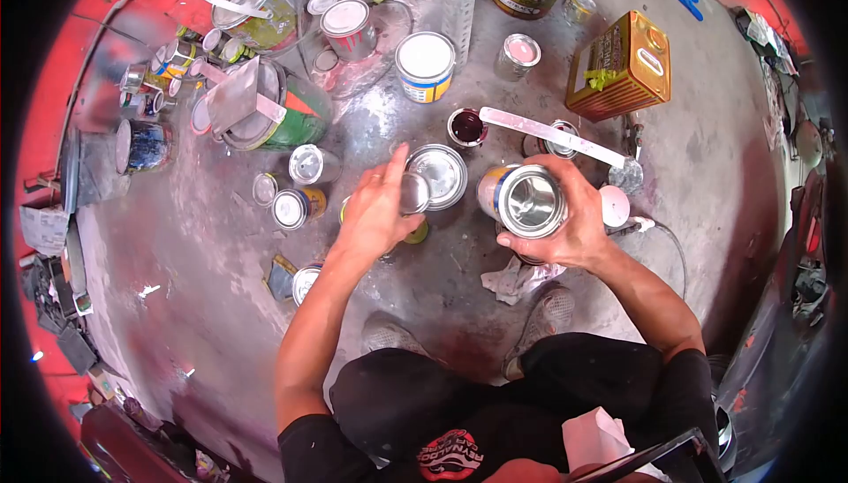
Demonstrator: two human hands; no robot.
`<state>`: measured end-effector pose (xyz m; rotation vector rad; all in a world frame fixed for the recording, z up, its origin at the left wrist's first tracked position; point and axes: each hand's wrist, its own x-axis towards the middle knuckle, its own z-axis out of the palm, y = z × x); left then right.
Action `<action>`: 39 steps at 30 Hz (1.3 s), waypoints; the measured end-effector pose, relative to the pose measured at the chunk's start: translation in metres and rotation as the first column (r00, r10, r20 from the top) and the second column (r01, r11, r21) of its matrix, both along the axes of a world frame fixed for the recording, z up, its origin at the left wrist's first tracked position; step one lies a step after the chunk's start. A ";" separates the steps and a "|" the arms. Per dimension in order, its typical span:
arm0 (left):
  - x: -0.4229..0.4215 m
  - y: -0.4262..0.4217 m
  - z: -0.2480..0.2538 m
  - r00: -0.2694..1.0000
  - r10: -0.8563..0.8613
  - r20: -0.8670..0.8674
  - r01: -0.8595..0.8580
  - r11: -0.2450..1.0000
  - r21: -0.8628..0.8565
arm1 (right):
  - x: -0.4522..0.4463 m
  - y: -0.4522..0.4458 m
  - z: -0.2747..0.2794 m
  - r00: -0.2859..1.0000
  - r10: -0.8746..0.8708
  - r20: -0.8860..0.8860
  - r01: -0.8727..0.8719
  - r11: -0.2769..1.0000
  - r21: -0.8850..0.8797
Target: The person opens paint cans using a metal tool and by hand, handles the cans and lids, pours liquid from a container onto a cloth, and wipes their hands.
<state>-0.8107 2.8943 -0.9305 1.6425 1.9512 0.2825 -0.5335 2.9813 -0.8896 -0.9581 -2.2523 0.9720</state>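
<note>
My right hand (574,209) is wrapped round an open metal can (532,201) with a shiny, bare inside; its mouth tilts toward the camera. My left hand (378,209) is closed on a small round container (413,193), partly hidden by the fingers, with one finger stretched out. Just beyond it stands a wider silver can (438,176). A small cup of dark red liquid (467,127) is between and beyond my hands. The pink-stained stirring stick (552,135) lies beyond my right hand, across the top of a small can.
A gold rectangular tin (622,68) stands at the back right. White-topped can (425,64) and pink-topped can (518,53) stand farther back. A green bucket (296,116) and small cans are on the left. Crumpled paper (512,282) lies near my shoes.
</note>
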 end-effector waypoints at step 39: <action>-0.004 -0.112 -0.003 0.925 0.121 0.361 -0.113 0.993 -0.042 | -0.060 0.046 -0.014 0.911 0.169 0.377 -0.302 0.894 0.330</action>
